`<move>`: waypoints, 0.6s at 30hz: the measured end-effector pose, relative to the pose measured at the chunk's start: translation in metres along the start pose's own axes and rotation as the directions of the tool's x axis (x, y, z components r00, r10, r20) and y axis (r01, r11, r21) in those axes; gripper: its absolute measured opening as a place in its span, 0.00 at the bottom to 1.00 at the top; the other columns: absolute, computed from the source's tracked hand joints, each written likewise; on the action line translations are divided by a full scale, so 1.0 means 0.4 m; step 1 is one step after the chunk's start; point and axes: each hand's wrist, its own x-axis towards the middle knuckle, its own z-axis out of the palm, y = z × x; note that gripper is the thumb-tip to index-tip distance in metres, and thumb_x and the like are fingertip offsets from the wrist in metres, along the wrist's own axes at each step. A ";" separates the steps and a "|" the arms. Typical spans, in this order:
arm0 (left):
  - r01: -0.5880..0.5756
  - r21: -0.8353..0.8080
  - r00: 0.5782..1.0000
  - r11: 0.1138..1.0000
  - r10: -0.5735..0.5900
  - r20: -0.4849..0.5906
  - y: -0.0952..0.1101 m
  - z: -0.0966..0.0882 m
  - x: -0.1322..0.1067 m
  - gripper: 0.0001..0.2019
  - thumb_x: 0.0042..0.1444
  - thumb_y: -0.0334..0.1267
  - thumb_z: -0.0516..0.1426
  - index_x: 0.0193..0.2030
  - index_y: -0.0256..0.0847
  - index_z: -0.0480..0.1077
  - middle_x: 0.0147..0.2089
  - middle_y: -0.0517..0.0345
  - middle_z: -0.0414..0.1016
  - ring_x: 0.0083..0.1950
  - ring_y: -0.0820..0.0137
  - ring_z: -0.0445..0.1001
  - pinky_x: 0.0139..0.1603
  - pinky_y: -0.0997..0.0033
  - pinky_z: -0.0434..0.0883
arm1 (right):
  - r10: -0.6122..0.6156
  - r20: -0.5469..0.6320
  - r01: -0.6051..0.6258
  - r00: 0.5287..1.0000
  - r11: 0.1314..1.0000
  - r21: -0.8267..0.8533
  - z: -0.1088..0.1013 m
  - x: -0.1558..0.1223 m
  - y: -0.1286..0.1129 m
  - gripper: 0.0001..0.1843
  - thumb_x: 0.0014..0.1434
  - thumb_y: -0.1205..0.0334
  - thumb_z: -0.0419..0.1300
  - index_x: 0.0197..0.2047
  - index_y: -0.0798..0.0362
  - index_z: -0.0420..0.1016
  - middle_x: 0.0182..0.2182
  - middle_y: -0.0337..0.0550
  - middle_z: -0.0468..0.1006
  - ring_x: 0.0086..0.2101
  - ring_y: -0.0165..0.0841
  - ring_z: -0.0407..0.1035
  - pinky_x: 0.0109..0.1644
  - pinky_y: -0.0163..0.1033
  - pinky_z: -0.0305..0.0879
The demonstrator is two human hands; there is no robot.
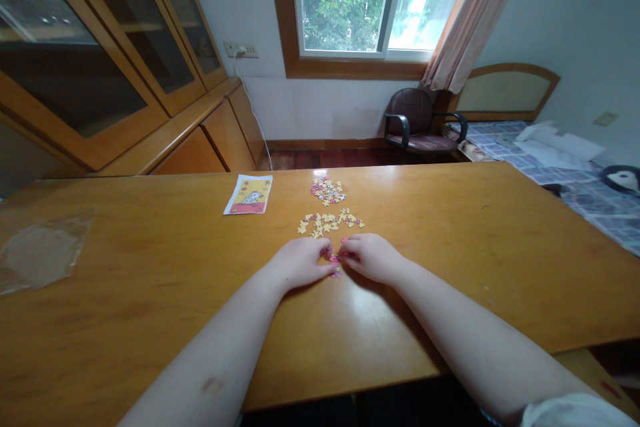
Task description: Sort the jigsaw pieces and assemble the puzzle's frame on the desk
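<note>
1. Pink puzzle pieces (pixel 335 269) sit on the wooden counter (pixel 200 293), right between the left hand (pixel 303 261) and right hand (pixel 373 257).
2. Fingers on both are curled in at those bits, honestly can't tell if they're gripping any.
3. Yellowish pieces (pixel 327 221) lie just beyond, then a mixed pile (pixel 328 192), picture card (pixel 249 195) off left.

Daylight from window (pixel 343 0); glare on tabletop (pixel 357 320); edges stretched, far-left corner dim.

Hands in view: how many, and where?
2: the left hand at the left of the pink puzzle pieces, the right hand at their right.
</note>
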 end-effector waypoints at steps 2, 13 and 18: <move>-0.005 -0.001 1.000 1.000 0.005 0.005 -0.002 0.001 0.001 0.15 0.48 0.54 0.59 0.36 0.46 0.71 0.37 0.57 0.78 0.36 0.63 0.74 0.31 0.71 0.61 | -0.027 0.005 0.027 1.000 0.999 0.018 -0.001 -0.001 -0.003 0.09 0.60 0.62 0.57 0.40 0.49 0.79 0.35 0.42 0.79 0.34 0.31 0.72 0.38 0.33 0.61; 0.022 -0.010 0.999 1.000 -0.022 0.024 -0.007 0.008 0.005 0.17 0.47 0.55 0.60 0.38 0.47 0.72 0.38 0.57 0.78 0.37 0.62 0.74 0.32 0.71 0.62 | -0.060 0.030 0.059 0.998 0.997 0.040 0.001 -0.003 -0.006 0.12 0.62 0.57 0.55 0.44 0.46 0.79 0.35 0.42 0.79 0.36 0.32 0.72 0.40 0.33 0.62; 0.023 -0.018 0.999 1.000 -0.022 0.027 -0.011 0.009 0.006 0.17 0.46 0.55 0.60 0.38 0.46 0.72 0.38 0.56 0.78 0.37 0.62 0.74 0.33 0.71 0.62 | -0.083 0.039 0.081 0.996 0.996 0.037 -0.004 -0.001 0.000 0.13 0.62 0.58 0.55 0.45 0.45 0.79 0.34 0.42 0.78 0.35 0.32 0.72 0.39 0.33 0.63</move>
